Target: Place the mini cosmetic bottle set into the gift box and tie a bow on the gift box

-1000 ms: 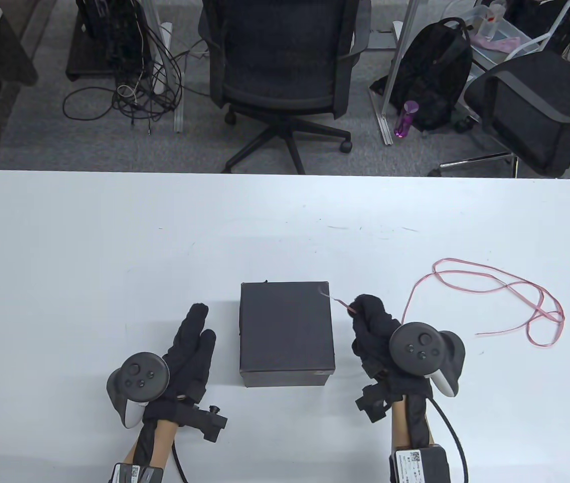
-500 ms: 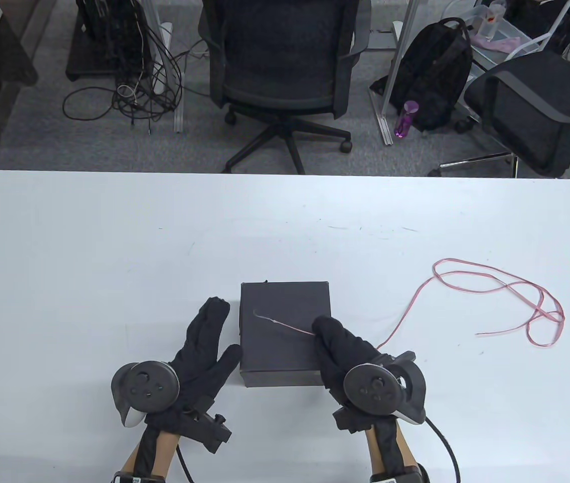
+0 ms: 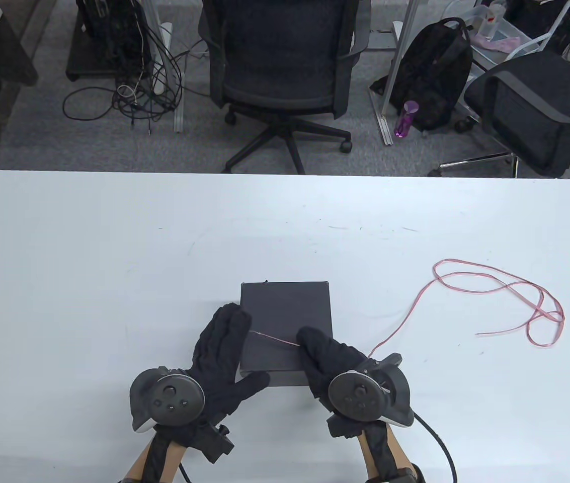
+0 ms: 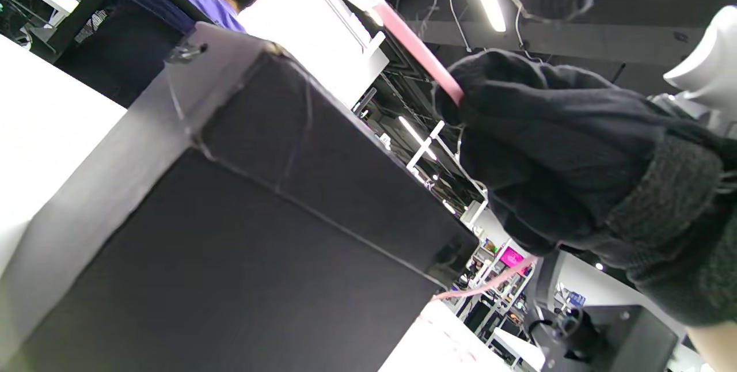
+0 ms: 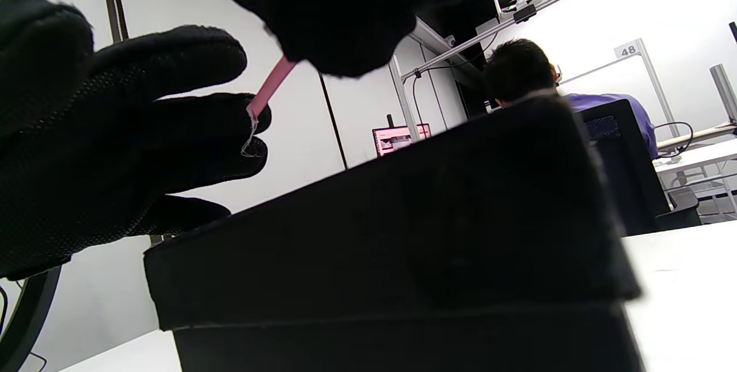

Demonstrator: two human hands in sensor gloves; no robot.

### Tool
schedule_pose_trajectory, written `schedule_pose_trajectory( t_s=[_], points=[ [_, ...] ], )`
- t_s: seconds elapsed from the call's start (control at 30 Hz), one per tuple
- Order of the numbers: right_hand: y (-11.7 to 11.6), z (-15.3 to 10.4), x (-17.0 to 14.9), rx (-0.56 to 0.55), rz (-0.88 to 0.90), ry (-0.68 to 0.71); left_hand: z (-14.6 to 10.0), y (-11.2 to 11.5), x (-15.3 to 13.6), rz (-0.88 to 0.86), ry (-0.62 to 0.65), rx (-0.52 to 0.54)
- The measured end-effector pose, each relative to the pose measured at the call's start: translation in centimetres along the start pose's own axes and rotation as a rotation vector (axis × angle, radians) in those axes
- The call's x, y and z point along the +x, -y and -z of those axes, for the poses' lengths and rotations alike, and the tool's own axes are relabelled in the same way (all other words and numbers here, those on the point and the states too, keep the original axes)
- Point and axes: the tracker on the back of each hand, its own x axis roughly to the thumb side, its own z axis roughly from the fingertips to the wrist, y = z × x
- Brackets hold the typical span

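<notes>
A: Where is the gift box (image 3: 286, 327)?
B: Closed, on the white desk (image 3: 113, 251), near its front edge, between both hands.

A: State of the right hand (image 3: 327, 359)?
B: Fingertips pinch the pink ribbon (image 3: 277, 340) above the lid.

A: State of the left hand (image 3: 217, 354)?
B: Fingers extended at the box's left edge; the right wrist view shows the ribbon end meeting its fingertips (image 5: 253, 116). A grip cannot be confirmed.

A: Where is the rest of the ribbon?
B: It trails right and lies in loose loops on the desk.
</notes>
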Motion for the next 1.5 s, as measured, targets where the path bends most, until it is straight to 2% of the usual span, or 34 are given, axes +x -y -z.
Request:
schedule_pose_trajectory(
  t_s=[0.37,0.8,0.9,1.13,1.3,1.5],
  points=[
    [-0.1,-0.1,1.5,0.045,0.049,0.102,0.0,0.5,0.2,0.053,-0.023,0.010],
    [-0.2,0.1,1.1,0.141,0.089,0.128,-0.2,0.1,-0.1,0.111,-0.012,0.153],
    [0.4,0.0,0.5,0.136,0.023,0.110,-0.3,-0.4,-1.3,0.064,-0.063,0.192],
    [1.6,-0.3,-2.5,0.064,0.014,-0.018,-1.0,-1.9,-5.1,0.044,-0.247,0.291],
    [1.9,-1.0,-5.7,-0.008,0.039,-0.145,-1.8,-2.4,-8.3,0.143,-0.414,0.312],
    [1.2,-1.7,-9.2,-0.011,0.167,-0.260,-3.3,-2.2,-12.3,0.320,-0.613,0.251]
  ],
)
